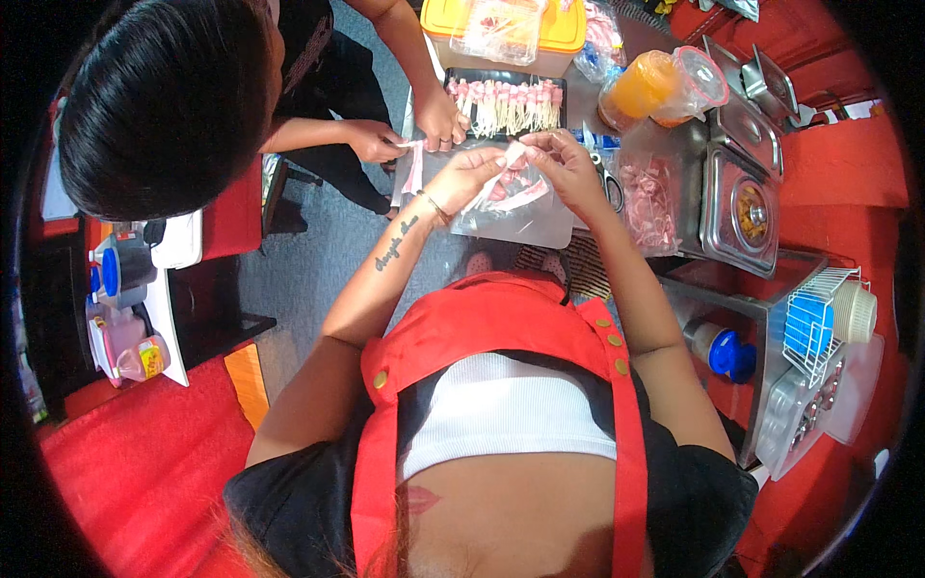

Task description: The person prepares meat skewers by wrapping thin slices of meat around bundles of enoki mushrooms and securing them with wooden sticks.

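Observation:
Close together over a translucent cutting board (531, 235), my two hands pinch one pale pink strip of thin-sliced meat (514, 153). Fingertips of my left hand (466, 177) grip its left side, with white strands like enoki mushroom stems showing just below. On its other side, my right hand (567, 162) holds it between thumb and fingers. More meat strips (531, 193) lie on the board under my hands. Just beyond, a black tray (506, 74) carries a row of meat-wrapped enoki bundles (517, 105).
At the left, a co-worker's hands (379, 141) handle another meat strip (413, 170). Scissors (613, 189) and a plastic container of meat slices (648, 195) sit right of the board. Lidded steel pans (744, 209), an orange-filled jar (639, 83) and an orange-lidded box (564, 32) stand around.

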Demonstrator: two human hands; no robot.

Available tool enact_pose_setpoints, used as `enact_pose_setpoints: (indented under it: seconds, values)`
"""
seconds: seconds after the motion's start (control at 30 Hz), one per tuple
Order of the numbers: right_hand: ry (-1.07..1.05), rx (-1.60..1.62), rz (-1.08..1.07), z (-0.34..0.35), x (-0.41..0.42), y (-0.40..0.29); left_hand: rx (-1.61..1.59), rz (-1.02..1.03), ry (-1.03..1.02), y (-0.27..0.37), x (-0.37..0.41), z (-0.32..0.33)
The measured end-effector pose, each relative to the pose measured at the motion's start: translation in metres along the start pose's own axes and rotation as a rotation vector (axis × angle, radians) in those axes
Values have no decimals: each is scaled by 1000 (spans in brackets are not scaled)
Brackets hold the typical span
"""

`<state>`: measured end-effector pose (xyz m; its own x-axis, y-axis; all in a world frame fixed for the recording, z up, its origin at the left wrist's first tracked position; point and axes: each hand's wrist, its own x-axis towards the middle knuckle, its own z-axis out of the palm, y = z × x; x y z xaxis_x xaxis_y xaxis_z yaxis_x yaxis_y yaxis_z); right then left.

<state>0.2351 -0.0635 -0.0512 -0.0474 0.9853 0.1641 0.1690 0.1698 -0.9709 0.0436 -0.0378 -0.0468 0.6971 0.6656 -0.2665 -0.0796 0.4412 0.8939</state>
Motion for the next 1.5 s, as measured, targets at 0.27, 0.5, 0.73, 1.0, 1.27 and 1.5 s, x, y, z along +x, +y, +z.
enact_pose_setpoints:
  seconds: [0.27,0.5,0.73,1.0,1.27,1.5]
  values:
    - [-453,-806,-260,17,-25,113,-69,-195,345,-42,-28,-35]
    - [-535,-845,-47,29,-16,112,-163,-255,506,-79,-56,-40]
    - [-429,-866,-352,25,-11,94,-293,-148,618,-107,-72,-25]
    - [-752,-914,24,22,-9,114,-584,-41,728,-106,-80,30]
    - [-901,-960,-259,20,-7,103,-666,8,785,-119,-76,62]
    - [-851,238,368,-3,-7,87,-321,-105,900,-108,-53,74]
